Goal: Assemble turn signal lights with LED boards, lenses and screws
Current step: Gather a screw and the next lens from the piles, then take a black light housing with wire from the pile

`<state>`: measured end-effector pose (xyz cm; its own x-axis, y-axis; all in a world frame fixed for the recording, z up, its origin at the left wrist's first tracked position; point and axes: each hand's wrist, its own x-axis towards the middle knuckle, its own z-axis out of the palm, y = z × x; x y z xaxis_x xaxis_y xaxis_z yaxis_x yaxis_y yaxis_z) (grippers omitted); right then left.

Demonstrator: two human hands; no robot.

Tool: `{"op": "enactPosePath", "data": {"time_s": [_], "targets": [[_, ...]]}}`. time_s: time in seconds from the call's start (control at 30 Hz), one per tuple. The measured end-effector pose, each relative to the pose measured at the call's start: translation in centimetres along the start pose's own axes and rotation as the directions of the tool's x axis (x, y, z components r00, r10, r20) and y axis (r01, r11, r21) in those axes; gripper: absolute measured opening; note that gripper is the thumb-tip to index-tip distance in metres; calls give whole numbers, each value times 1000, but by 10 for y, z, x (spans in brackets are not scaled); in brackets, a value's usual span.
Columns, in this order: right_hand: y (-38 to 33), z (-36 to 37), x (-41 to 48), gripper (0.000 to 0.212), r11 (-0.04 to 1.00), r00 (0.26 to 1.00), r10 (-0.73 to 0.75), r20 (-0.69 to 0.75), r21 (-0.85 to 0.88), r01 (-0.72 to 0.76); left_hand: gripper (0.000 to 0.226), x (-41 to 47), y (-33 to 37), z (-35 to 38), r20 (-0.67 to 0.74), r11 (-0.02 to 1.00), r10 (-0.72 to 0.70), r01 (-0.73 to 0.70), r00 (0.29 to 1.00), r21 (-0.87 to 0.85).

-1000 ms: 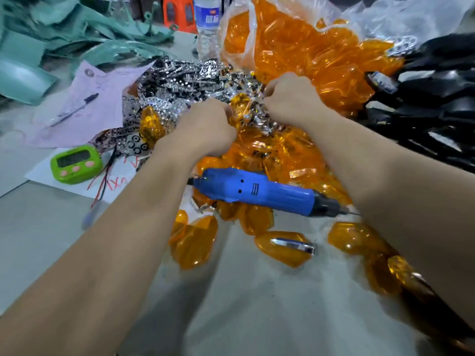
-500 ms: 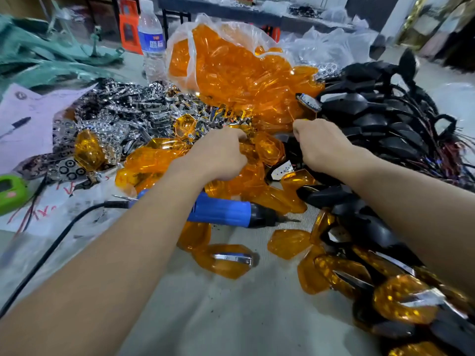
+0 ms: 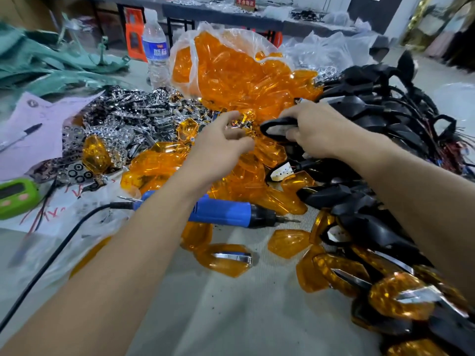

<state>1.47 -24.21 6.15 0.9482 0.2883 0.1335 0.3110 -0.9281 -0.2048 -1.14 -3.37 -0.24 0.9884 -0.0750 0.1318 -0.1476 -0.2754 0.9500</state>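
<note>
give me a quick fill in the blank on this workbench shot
The right hand grips a ____ housing.
The electric screwdriver on the table is ____.
The loose lenses around it are ____.
The timer at the left edge is ____.
Missing: black; blue; orange; green.

Screwdriver (image 3: 221, 214) partly hidden by left forearm (image 3: 154, 227); timer (image 3: 15, 199) cropped at edge.

Clutter we saw at left
A water bottle (image 3: 155, 55) stood upright at the back; a pen (image 3: 21, 136) lay on pink paper (image 3: 43, 119), a green timer (image 3: 16, 197) nearer us.
</note>
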Motion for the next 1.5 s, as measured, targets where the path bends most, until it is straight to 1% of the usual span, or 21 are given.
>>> {"op": "enactPosePath", "data": {"time_s": [0.07, 0.13, 0.23, 0.3, 0.4, 0.43, 0.53, 0.6, 0.7, 0.77, 0.87, 0.9, 0.97, 1.03, 1.1, 1.13, 1.17, 1.23, 1.3, 1.4, 1.5], "targets": [[5, 5, -10, 18, 999, 999, -44, -29, 29, 45, 66, -1, 3, -3, 65, 985, -25, 35, 998, -171], [9, 13, -15, 21, 997, 996, -71, -56, 39, 73, 66, -3, 7, 2, 104, 993, 24, -11, 994, -122], [6, 22, -12, 27, 996, 994, -64, -84, 56, 69, 54, -3, 13, 24, 66, 980, 162, -168, 985, 102], [5, 25, -11, 33, 995, 993, -63, -98, 72, 70, 41, 3, 15, 38, 63, 920, 240, -248, 969, 303], [12, 19, -14, 33, 996, 998, -35, 52, 89, 31, 14, 15, 13, 51, 113, 792, 190, -220, 975, 569], [18, 14, -12, 34, 994, 999, -3, 48, 107, -3, 5, 19, 11, 53, 96, 735, 158, -182, 983, 653], [48, -8, 2, 52, 983, 949, 180, -260, 3, -185, 10, 25, 1, 57, 7, 607, 92, -61, 996, 792], [69, -18, 13, 61, 918, 906, 284, -314, -185, -352, 26, 27, -3, 57, -16, 606, 99, -48, 995, 794], [86, -17, 21, 47, 861, 923, 352, -159, -332, -385, 44, 24, 0, 57, -49, 699, 158, -77, 986, 711], [88, -17, 20, 40, 891, 942, 272, -195, -319, -323, 45, 22, 1, 57, -55, 737, 164, -85, 985, 671], [69, -20, 13, 37, 975, 947, 112, -302, -150, -163, 43, 22, 4, 54, -44, 817, 117, -71, 992, 572], [56, -22, 10, 36, 993, 959, 61, -277, -79, -86, 44, 22, 6, 53, -45, 876, 95, -62, 994, 479], [24, -23, 3, 29, 998, 984, -35, -173, 37, 42, 54, 19, 12, 51, -31, 988, 35, -30, 999, 148], [-8, -25, -6, 15, 973, 996, -83, -43, 211, 91, 60, 11, 21, 44, 26, 964, -3, 10, 1000, -267], [-33, -26, -13, 12, 840, 992, -85, 88, 542, 24, 50, 3, 23, 31, 59, 852, 49, -11, 997, -524], [-44, -25, -17, 16, 683, 988, -64, 141, 728, -60, 42, -1, 23, 23, 81, 807, 85, -21, 993, -591], [-54, -23, -20, 19, 474, 981, -26, 191, 867, -156, 36, -5, 23, 15, 109, 774, 103, -11, 989, -633], [-75, -18, -25, 28, 60, 948, 54, 315, 946, -318, 27, -12, 22, 0, 145, 747, 57, 54, 988, -663], [-95, -10, -30, 33, -209, 896, 121, 427, 893, -398, 21, -18, 20, -12, 140, 792, -30, 109, 990, -600], [-122, 5, -36, 34, -397, 843, 182, 506, 822, -407, 24, -24, 17, -28, 46, 856, -132, 137, 990, -498], [-146, 23, -49, 33, -498, 840, 138, 525, 770, -400, 28, -29, 13, -43, -10, 825, -198, 161, 980, -542]]}}
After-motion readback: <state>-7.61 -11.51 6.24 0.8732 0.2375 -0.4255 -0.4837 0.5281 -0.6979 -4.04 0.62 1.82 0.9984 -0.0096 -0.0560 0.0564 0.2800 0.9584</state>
